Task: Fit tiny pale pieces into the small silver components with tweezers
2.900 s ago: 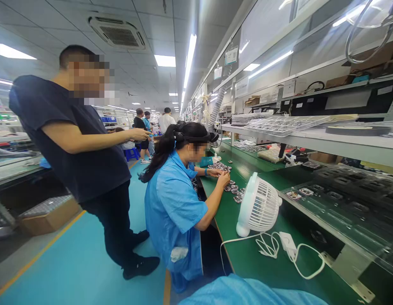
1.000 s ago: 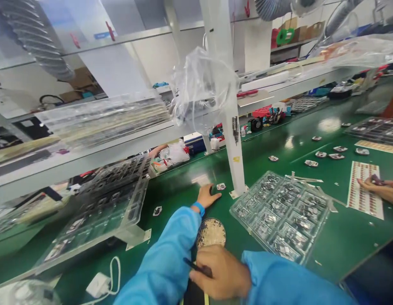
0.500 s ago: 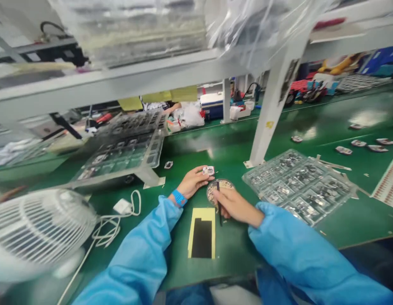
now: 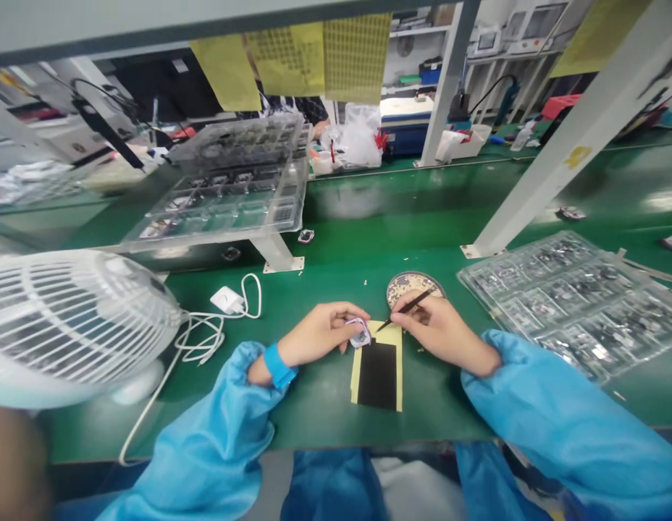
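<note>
My left hand (image 4: 326, 331) pinches a small white part with a purplish rim (image 4: 360, 333), held just over the upper left corner of a yellow sheet (image 4: 400, 376). A black rectangular piece (image 4: 377, 375) covers most of that sheet. My right hand (image 4: 434, 318) grips dark tweezers (image 4: 409, 310), whose tip points down and left at the sheet's top edge, a short way from the white part. Behind my right hand sits a round dish (image 4: 405, 281) full of tiny pale pieces, partly hidden by the fingers.
To the left stand a white fan (image 4: 69, 325) and a white plug with cable (image 4: 227, 299). Clear trays of parts (image 4: 553, 282) lie to the right; more trays (image 4: 232, 195) rest on a raised stand. A slanted white post (image 4: 542, 155) rises at the right.
The view has turned down and the fan shows more fully. My left hand has brought the white part to the yellow sheet. The tweezers have swung from upright to slanting toward it.
</note>
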Demonstrator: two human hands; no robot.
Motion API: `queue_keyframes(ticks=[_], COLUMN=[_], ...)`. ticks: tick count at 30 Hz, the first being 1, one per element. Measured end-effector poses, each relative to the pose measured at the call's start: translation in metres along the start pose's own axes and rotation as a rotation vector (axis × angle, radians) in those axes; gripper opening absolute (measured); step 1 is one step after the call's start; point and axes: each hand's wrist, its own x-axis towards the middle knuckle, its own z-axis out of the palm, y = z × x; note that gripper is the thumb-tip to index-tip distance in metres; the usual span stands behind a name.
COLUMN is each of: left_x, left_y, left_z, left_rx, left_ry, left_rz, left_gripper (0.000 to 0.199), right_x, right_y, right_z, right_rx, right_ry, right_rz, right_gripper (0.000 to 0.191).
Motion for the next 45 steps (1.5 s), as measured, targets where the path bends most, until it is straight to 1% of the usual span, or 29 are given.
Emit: queue_keyframes(ticks=[2, 4, 6, 8, 11, 14, 16, 18, 21, 26, 39, 45], left_x=[-0.001, 0.000, 0.002, 0.003, 0.003, 0.003, 0.003, 0.004, 0.004, 0.004, 0.004, 0.004], left_y=[-0.006, -0.013, -0.019, -0.022, -0.022, -0.020, -0.020, -0.020, -0.021, -0.020, -0.017, -0.016], left_z=[0.002, 0.004, 0.005, 0.007, 0.008, 0.007, 0.007, 0.007, 0.007, 0.010, 0.012, 0.012], left_rx=[0.129, 0.208, 0.231, 0.227, 0.231, 0.247, 0.256, 0.263, 0.256, 0.260, 0.268, 0.254], left_ry=[0.027, 0.070, 0.119, 0.149, 0.151, 0.145, 0.146, 0.154, 0.162, 0.176, 0.188, 0.182], left_rz=[-0.027, -0.033, -0.007, 0.027, 0.040, 0.021, 0.010, -0.004, -0.024, -0.049, -0.052, -0.050], left_gripper=[0.036, 0.037, 0.038, 0.035, 0.029, 0.031, 0.032, 0.032, 0.034, 0.035, 0.033, 0.035], right_x=[-0.001, -0.002, -0.003, -0.004, -0.005, -0.006, -0.006, -0.006, -0.006, -0.006, -0.005, -0.006], right_y=[0.000, -0.001, -0.002, -0.001, -0.001, -0.004, -0.008, -0.011, -0.011, -0.008, -0.006, -0.010], right_z=[0.001, 0.002, 0.003, 0.003, 0.004, 0.004, 0.005, 0.006, 0.009, 0.012, 0.014, 0.015], right_rx=[-0.051, -0.090, -0.118, -0.129, -0.118, -0.041, 0.010, 0.009, -0.052, -0.098, -0.126, -0.155], right_ry=[-0.015, -0.026, -0.036, -0.045, -0.047, 0.005, 0.050, 0.075, 0.073, 0.052, 0.048, 0.039], right_rz=[-0.032, -0.046, -0.044, -0.036, -0.030, -0.046, -0.105, -0.204, -0.322, -0.401, -0.410, -0.416], right_gripper=[0.018, 0.016, 0.014, 0.013, 0.011, 0.009, 0.007, 0.003, 0.008, 0.012, 0.013, 0.013])
